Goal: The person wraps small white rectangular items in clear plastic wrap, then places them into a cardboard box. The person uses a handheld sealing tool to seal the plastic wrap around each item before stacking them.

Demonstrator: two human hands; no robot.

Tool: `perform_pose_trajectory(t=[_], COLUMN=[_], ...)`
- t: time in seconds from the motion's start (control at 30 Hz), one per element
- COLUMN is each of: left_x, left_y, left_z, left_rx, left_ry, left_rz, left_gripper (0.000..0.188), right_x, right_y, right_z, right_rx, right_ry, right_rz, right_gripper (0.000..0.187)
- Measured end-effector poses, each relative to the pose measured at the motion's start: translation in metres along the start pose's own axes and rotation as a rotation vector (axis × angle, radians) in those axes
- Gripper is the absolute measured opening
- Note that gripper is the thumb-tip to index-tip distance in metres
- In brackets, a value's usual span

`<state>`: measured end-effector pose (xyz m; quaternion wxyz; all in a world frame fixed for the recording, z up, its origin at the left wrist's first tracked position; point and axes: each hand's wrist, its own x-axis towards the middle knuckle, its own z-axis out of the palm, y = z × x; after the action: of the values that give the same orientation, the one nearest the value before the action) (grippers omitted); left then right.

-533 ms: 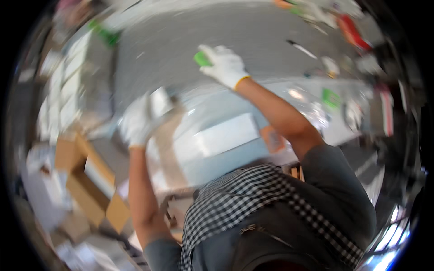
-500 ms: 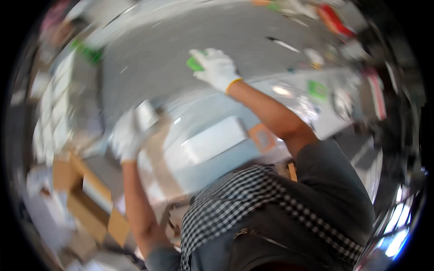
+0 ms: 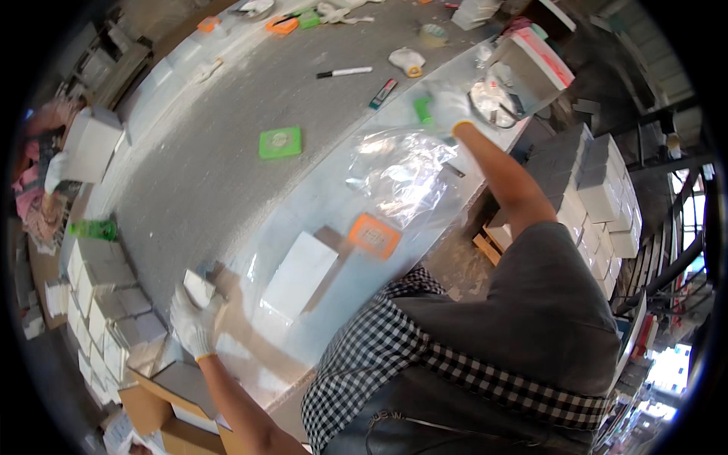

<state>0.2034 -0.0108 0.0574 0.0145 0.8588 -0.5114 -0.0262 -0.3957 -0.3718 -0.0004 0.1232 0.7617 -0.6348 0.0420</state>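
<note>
My left hand (image 3: 193, 322), in a white glove, grips a small white box (image 3: 199, 287) at the near left edge of the grey table (image 3: 227, 114). My right hand (image 3: 449, 108), also gloved, reaches far to the right and holds a small green piece (image 3: 423, 111) beside crumpled clear plastic bags (image 3: 398, 171). Between the hands a larger white box (image 3: 299, 274) lies under a clear plastic sheet, next to an orange square tag (image 3: 374, 236).
A green square pad (image 3: 280, 142), a marker (image 3: 345, 73) and a tape roll (image 3: 433, 34) lie on the table. White boxes are stacked at the left (image 3: 98, 303) and at the right (image 3: 599, 189). Cardboard cartons (image 3: 163, 402) stand below my left arm.
My right hand has swung out to the right with the green piece. My left hand has dropped toward the near left edge. The view has turned and sharpened.
</note>
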Motion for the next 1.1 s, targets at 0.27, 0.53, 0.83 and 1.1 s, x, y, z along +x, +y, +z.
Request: perform_pose_trajectory(t=[0.27,0.53,0.83,1.1], left_x=[0.003,0.005,-0.003,-0.004], left_y=[-0.007,0.011,0.008,0.003], left_z=[0.007,-0.025,-0.039,-0.032], left_rx=[0.052,0.031,-0.013,-0.013], left_ry=[-0.015,-0.152,-0.168,-0.108], left_rz=[-0.008,-0.078,-0.118,-0.116], left_gripper=[0.097,0.083,0.107,0.103], right_x=[-0.016,-0.176,-0.137,-0.114], right_y=[-0.07,-0.191,-0.206,-0.413], right_z=[-0.058,-0.132,-0.179,-0.171], right_rx=[0.306,0.46,0.486,1.625], right_ry=[-0.283,-0.594,-0.484,-0.904], right_rz=[-0.139,-0.531,-0.444,-0.342], right_gripper=[0.049,0.06,0.075,0.079])
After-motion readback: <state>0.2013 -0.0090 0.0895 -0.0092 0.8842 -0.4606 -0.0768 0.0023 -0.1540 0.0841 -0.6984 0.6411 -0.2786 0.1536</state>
